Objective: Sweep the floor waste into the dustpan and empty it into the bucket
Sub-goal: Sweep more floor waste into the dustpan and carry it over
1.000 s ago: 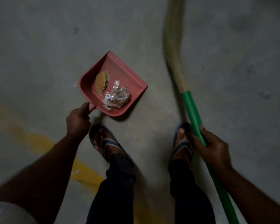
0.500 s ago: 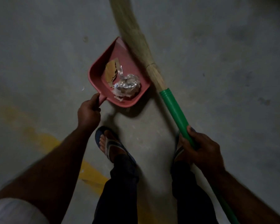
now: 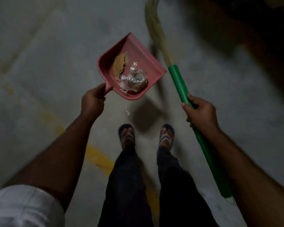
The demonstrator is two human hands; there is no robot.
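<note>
My left hand (image 3: 93, 99) grips the short handle of a pink dustpan (image 3: 142, 54), which hangs in the air above the floor and casts a shadow below it. In the pan lie a brown scrap of cardboard (image 3: 119, 64) and a crumpled clear plastic wrapper (image 3: 135, 79). My right hand (image 3: 200, 112) grips the green handle of a broom (image 3: 179, 81); its straw bristles (image 3: 156, 30) point away from me, just right of the pan. No bucket is in view.
A small white scrap (image 3: 127, 112) lies on the grey concrete floor under the pan. My two feet in sandals (image 3: 127, 136) stand below it. A worn yellow painted line (image 3: 97, 154) crosses the floor at left. A dark area fills the top right corner.
The dustpan has been lifted off the floor with the waste in it. The broom has swung from across the pan's mouth to its right side. I have risen, so the floor looks farther away.
</note>
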